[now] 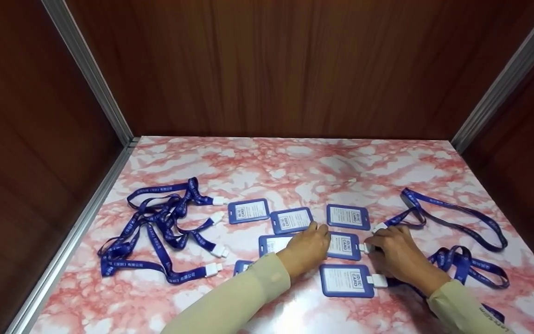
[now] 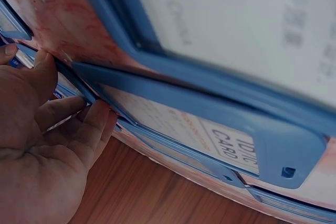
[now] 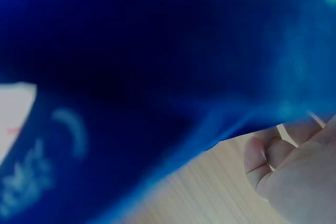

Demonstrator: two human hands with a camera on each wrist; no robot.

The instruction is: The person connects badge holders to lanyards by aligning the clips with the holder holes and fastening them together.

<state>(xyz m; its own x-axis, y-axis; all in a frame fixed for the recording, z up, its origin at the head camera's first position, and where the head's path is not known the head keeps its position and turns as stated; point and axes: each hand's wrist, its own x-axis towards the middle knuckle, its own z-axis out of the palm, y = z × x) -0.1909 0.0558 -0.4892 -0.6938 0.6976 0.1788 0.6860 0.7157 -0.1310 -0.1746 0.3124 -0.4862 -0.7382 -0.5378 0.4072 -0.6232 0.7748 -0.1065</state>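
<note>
A blue-framed ID card holder (image 1: 344, 246) lies in the middle of the right column, and my left hand (image 1: 306, 248) pinches its left end. The left wrist view shows that thumb and fingers (image 2: 94, 124) at the edge of a holder. My right hand (image 1: 399, 253) has its fingers curled at the white lanyard clip (image 1: 365, 248) by the holder's right end. Just above that hand, another white clip (image 1: 378, 227) points toward the upper card holder (image 1: 347, 216). A blue lanyard strap (image 3: 131, 77) fills much of the right wrist view, hiding the fingertips.
Below, a card holder (image 1: 347, 281) has a white clip (image 1: 378, 280) at its slot. More holders (image 1: 248, 211) lie left of centre, some partly covered by the left arm. Tangled blue lanyards (image 1: 155, 232) lie at the left; looped lanyards (image 1: 461, 227) lie at the right. Wooden panels (image 1: 267, 69) enclose the table.
</note>
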